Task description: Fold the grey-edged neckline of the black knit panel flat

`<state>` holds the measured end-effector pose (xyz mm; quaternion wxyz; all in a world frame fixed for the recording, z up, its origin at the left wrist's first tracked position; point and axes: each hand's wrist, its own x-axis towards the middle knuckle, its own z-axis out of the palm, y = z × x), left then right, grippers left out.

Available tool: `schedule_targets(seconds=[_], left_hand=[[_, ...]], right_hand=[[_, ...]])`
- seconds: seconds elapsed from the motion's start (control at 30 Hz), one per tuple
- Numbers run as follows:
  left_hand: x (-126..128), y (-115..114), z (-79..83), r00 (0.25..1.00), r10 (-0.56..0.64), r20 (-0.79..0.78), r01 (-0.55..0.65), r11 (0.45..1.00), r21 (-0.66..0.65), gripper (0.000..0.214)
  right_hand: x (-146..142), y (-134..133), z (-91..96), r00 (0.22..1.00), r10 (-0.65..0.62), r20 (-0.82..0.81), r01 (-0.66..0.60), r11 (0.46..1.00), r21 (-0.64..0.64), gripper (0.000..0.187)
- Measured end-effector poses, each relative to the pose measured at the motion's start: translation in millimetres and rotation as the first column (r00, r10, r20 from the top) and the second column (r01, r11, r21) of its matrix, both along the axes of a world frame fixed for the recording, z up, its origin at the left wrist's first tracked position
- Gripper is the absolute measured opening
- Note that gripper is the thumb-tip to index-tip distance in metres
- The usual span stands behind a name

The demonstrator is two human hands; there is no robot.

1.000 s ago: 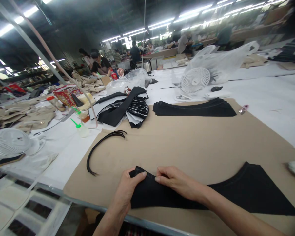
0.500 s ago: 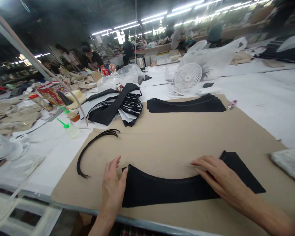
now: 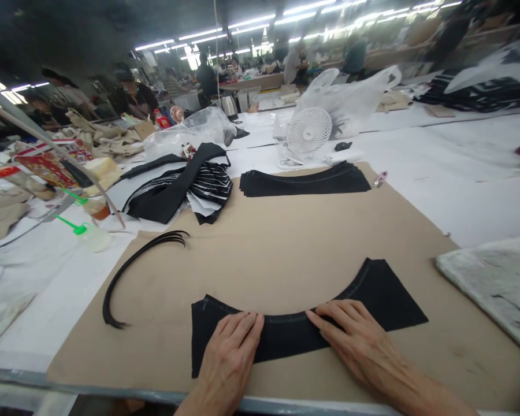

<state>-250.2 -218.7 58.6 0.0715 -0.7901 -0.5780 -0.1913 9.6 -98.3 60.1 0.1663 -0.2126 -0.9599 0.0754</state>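
A curved black fabric piece (image 3: pixel 286 338) lies on the brown paper (image 3: pixel 260 254) near the table's front edge. Its concave upper edge shows a narrow band. My left hand (image 3: pixel 234 349) rests palm down on its left part, fingers stretched side by side with their tips at the band. On the right part, my right hand (image 3: pixel 351 329) lies flat with the fingertips on the same band, its thumb side toward the middle. A short stretch of the edge shows between the two hands. Fabric under the palms is hidden.
Stacked black pieces (image 3: pixel 307 180) lie at the paper's far edge, a bundle of black strips (image 3: pixel 127 266) on the left. Behind are a striped fabric pile (image 3: pixel 177 188), bottles with green nozzles (image 3: pixel 86 234), a white fan (image 3: pixel 308 132) and plastic bags. A whitish slab (image 3: pixel 494 283) sits right.
My left hand has moved from the fabric's left end onto it, toward the middle. My right hand has shifted left along the curved edge. The camera view has turned slightly right.
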Motion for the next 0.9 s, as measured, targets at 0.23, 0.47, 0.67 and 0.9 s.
schedule_targets(seconds=[0.23,0.47,0.67,0.9], left_hand=[[0,0,-0.2,0.999,0.027,-0.039,-0.025,0.999,0.037,0.042],[-15,0,-10.5,0.993,-0.058,-0.101,0.064,0.996,0.066,0.041],[-44,-2,-21.1,0.970,0.217,0.110,-0.226,0.971,0.077,0.035],[-66,12,-30.0,0.922,0.363,0.132,-0.369,0.929,0.022,0.049]], right_hand=[[-4,-3,7.1,0.999,-0.043,0.009,0.043,0.998,-0.045,0.045],[-6,-7,22.0,0.994,-0.070,0.081,0.083,0.981,-0.174,0.040],[16,1,31.6,0.986,-0.162,0.035,0.166,0.957,-0.239,0.047],[36,8,32.2,0.980,-0.197,0.004,0.195,0.968,-0.156,0.035]])
